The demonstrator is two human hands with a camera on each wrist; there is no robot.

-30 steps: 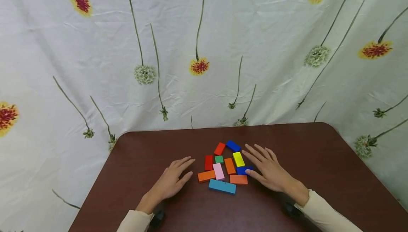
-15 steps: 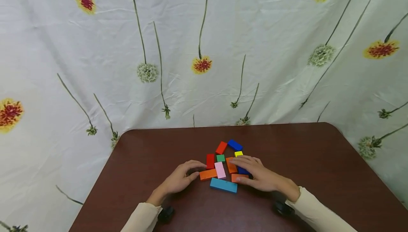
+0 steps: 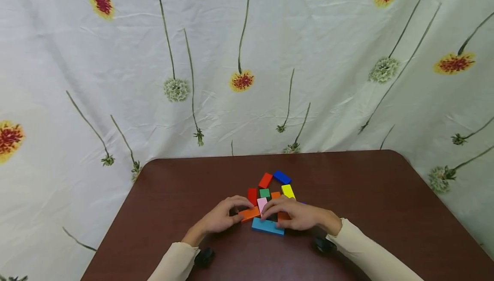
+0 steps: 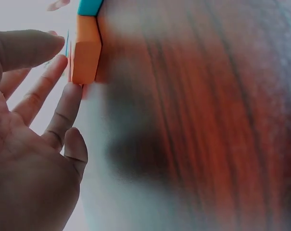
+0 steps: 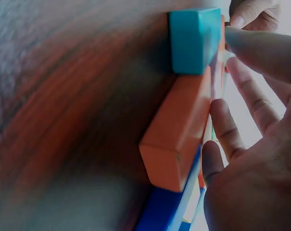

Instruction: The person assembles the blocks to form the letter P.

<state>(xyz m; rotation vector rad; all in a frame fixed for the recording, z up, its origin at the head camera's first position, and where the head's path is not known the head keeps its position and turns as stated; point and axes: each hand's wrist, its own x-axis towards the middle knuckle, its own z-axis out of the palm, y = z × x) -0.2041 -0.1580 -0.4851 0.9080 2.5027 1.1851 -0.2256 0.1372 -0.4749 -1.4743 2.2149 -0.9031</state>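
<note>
My left hand [image 3: 221,216] reaches from the left over an orange block [image 3: 250,215], thumb near its front end and fingertips along its far side. In the left wrist view the fingers are spread and fairly straight, close to that block's end [image 4: 85,62]. Over a long light blue block [image 3: 264,225] hovers my right hand [image 3: 301,214], its thumb and fingertips right at the top of it. The right wrist view has the same light blue block [image 5: 187,43] beside the thumb, and another orange block [image 5: 171,132] below the loosely extended fingers.
Behind the hands lie two red blocks [image 3: 252,196], a green block [image 3: 264,193], a pink block [image 3: 262,203], a yellow block [image 3: 287,191] and a blue block [image 3: 282,176]. The dark brown table [image 3: 193,178] ends at a flowered curtain [image 3: 216,113].
My right hand has moved left and nearer, from beside the yellow and blue blocks to over the light blue block. My left hand has come right to the orange block. The blocks look unmoved.
</note>
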